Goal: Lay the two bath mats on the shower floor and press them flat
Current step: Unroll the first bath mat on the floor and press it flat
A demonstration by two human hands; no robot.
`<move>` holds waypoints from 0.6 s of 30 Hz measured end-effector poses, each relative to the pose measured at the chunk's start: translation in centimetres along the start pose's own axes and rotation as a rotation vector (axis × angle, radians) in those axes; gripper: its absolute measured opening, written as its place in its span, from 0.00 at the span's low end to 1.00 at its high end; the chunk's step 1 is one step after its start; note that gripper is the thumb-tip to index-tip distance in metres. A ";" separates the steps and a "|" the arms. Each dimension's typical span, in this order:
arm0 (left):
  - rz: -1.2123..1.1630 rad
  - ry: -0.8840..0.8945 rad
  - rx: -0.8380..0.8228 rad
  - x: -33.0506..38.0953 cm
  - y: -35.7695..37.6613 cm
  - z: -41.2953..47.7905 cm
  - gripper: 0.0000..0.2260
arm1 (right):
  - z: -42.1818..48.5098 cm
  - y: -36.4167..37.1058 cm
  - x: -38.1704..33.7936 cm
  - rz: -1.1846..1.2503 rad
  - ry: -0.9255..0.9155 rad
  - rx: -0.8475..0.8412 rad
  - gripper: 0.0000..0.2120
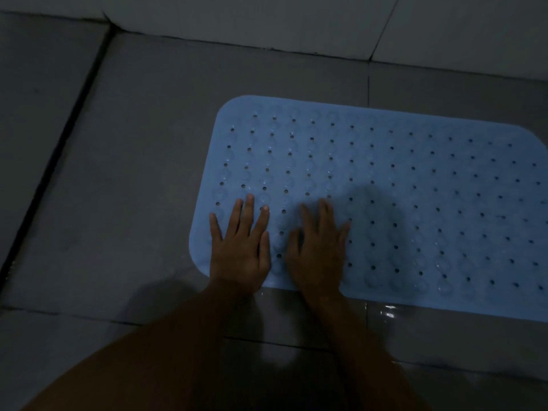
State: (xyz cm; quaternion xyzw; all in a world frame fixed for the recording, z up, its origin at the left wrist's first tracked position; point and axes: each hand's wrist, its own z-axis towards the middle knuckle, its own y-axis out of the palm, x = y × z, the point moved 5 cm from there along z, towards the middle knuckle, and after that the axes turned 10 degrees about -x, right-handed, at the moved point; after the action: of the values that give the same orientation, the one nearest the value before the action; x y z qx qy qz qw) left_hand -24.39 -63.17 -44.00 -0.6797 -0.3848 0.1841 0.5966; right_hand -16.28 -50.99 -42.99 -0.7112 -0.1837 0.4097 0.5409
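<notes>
Item, our left hand (240, 250): palm down, fingers straight and spread wide, flat on the near left corner of the pale blue perforated rubber bath mat (415, 188).
Item, our right hand (318, 256): just beside it, palm down, fingers splayed on the same mat, slightly blurred.
Item, mat: lying on the grey tiled floor (133, 173).

Perforated blue bath mat (415, 185) flat on floor tiles (148, 173)

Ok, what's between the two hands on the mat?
Head view: only a bare, holed strip of the blue mat lies between the left hand and right hand.
</notes>
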 end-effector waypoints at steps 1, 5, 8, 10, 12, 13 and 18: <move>0.002 0.002 -0.002 0.0 0.0 0.0 0.24 | 0.0 0.4 -0.2 -0.048 0.000 -0.033 0.26; 0.002 -0.003 -0.012 0.0 -0.1 0.0 0.24 | -0.1 1.1 -0.4 -0.136 0.029 -0.102 0.29; -0.013 0.007 -0.012 0.1 -0.1 0.0 0.24 | -0.2 1.6 -0.5 -0.155 0.039 -0.117 0.29; -0.016 0.013 -0.010 0.0 0.0 0.0 0.24 | -0.2 1.7 -0.5 -0.170 0.045 -0.108 0.29; -0.022 0.021 -0.007 -0.1 0.0 0.1 0.23 | -0.2 1.8 -0.5 -0.171 0.051 -0.117 0.29; -0.024 0.025 -0.003 -0.1 0.0 0.1 0.24 | -0.2 1.8 -0.5 -0.172 0.052 -0.123 0.29; -0.031 0.042 0.012 -0.1 0.1 0.0 0.24 | -0.2 1.7 -0.7 -0.196 0.061 -0.153 0.30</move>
State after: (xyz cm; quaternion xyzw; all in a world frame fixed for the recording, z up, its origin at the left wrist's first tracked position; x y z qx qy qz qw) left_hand -24.44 -63.26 -44.13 -0.6737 -0.3816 0.1627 0.6116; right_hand -16.80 -52.20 -44.30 -0.7412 -0.2663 0.3179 0.5279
